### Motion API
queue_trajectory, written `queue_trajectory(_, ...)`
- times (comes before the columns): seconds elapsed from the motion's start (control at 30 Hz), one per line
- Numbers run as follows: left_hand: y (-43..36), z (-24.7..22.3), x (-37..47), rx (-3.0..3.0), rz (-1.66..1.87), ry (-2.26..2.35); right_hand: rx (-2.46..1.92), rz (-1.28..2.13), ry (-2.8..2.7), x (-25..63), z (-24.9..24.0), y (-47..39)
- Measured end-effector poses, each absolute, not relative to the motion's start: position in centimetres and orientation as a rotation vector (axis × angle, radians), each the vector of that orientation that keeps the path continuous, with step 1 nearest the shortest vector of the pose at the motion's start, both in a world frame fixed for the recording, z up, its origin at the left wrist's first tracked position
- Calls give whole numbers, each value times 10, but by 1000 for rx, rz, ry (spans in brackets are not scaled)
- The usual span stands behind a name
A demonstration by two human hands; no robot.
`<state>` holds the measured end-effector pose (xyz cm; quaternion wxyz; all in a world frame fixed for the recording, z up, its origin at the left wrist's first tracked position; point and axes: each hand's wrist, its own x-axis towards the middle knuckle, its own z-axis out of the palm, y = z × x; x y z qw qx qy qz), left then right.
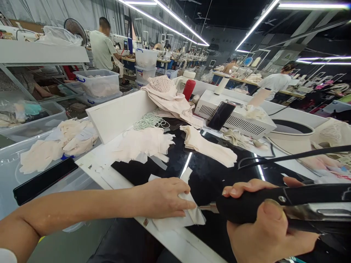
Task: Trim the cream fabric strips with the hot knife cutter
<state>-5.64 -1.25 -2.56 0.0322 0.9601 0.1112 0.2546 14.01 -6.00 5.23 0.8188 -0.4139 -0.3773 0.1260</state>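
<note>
Now your left hand (161, 199), forearm outstretched, lies palm-down on pale fabric (193, 218) at the tabletop (208, 175) edge, pinching or not, I can't tell; your right hand (263, 233) wraps the black tool (246, 206) tightly.

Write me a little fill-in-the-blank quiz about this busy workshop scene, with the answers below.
1. The right hand grips a tool coloured mainly ____.
2. The hand lying on the pale material is the ____ one.
3. The tangled cords beside the white panel are coloured pale ____.

Missing words: black; left; green.
</note>
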Motion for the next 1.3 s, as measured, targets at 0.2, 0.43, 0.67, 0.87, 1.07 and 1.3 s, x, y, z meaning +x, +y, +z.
queue_trajectory(0.2, -14, -23, -58, 2970, 749, 339, -890, 300, -743, 139, 53, -58)
queue_trajectory(0.43, -15, -28, -57, 2968, 797, 354, -853, 282, -770, 137, 53, -48)
queue_trajectory(0.67, -13, -29, -58, 2948, 838, 355, -831, 332, -811, 133, 48, -43)
queue_trajectory(0.87, -10, -25, -64, 2931, 760, 358, -787, 345, -835, 129, 46, -39)
queue_trajectory(1.07, -12, -20, -67, 2894, 666, 399, -813, 376, -848, 126, 38, -33)
queue_trajectory(1.3, -26, -21, -64, 2905, 638, 521, -833, 387, -860, 128, 31, -37)
